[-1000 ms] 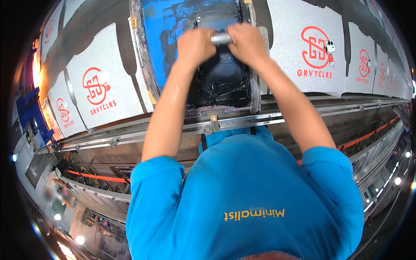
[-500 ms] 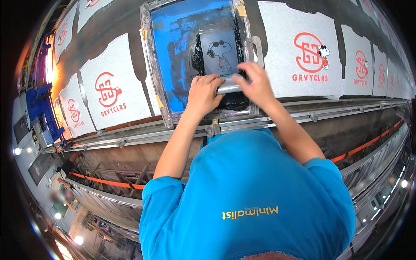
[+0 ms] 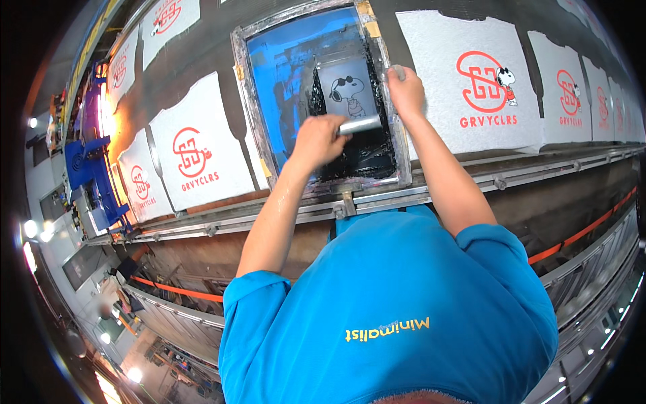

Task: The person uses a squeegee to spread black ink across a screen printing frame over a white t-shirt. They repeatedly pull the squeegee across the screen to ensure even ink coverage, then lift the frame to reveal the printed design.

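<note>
left fingers [image 3: 334, 126] are squeezing a silver bar [image 3: 361, 125], right fingers [image 3: 404, 85] are gripping a handle [image 3: 400, 71], and black ink [image 3: 360, 161] is lying below the left ones.

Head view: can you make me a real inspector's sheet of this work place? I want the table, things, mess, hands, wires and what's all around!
Surface: dark table, with white shirt pieces lying flat, printed in red.
Things: blue screen with black ink, inside a smeared frame; metal bar over the inky part.
Clutter: small floor items at lower left, too small to tell.
Hands: left hand grips the bar's left end; right hand is closed at the frame's right side.
Cables: nothing seen.
Surroundings: metal rail, orange strip, blue machine beside an orange glow.
</note>
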Motion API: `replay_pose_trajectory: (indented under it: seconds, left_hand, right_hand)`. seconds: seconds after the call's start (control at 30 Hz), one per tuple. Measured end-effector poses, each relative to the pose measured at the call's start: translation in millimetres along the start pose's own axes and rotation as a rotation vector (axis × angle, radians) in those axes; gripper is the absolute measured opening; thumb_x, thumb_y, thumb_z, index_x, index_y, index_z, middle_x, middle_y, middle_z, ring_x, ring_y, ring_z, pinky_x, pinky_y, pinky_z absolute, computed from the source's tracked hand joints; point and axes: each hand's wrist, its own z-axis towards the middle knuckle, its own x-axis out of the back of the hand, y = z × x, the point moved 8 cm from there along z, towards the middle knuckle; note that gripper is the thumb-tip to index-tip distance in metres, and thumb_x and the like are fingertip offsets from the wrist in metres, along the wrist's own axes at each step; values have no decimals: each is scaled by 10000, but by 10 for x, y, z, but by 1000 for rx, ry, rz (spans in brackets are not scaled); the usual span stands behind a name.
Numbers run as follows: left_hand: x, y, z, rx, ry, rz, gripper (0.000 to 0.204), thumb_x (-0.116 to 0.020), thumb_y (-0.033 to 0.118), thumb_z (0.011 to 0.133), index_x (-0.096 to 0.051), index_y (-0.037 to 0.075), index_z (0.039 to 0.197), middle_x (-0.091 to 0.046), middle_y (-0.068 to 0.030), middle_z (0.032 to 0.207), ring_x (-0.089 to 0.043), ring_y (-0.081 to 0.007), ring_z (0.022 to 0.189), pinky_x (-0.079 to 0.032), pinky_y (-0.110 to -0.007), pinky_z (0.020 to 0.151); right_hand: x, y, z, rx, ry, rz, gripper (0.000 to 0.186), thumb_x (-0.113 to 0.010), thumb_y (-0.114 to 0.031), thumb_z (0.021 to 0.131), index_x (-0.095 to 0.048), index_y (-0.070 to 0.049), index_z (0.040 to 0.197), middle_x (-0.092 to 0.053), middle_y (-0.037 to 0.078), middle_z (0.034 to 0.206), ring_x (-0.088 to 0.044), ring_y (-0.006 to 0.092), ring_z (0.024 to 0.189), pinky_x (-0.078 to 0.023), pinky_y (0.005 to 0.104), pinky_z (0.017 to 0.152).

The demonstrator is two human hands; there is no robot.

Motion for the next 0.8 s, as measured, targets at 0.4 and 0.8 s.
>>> replay_pose_trajectory:
  seconds: [0.4, 0.8]
  left_hand:
    - [244, -81, 580, -92, 305, 149, 424, -808, 116, 774, -770, 108, 1196, -775, -145, 1148, -717, -381, 1070, -531, -503, 940]
    - [-651, 416, -1117, -116, 256, 162, 594, -784, 71, 714, -692, 81, 1300, -713, -110, 1331, -650, -292, 1266, -436, -501, 1085]
  right_hand:
    - [266, -138, -119, 105, 66, 46, 389, -686, -383, 981, -760, -67, 1197, -786, 224, 1085, -743, 436, 1052, -574, 493, 911]
    - [157, -98, -62, 216, 13, -34, 548, -661, -406, 1018, -693, 35, 1343, -699, 300, 1336, -644, 467, 1290, -484, 493, 1122]
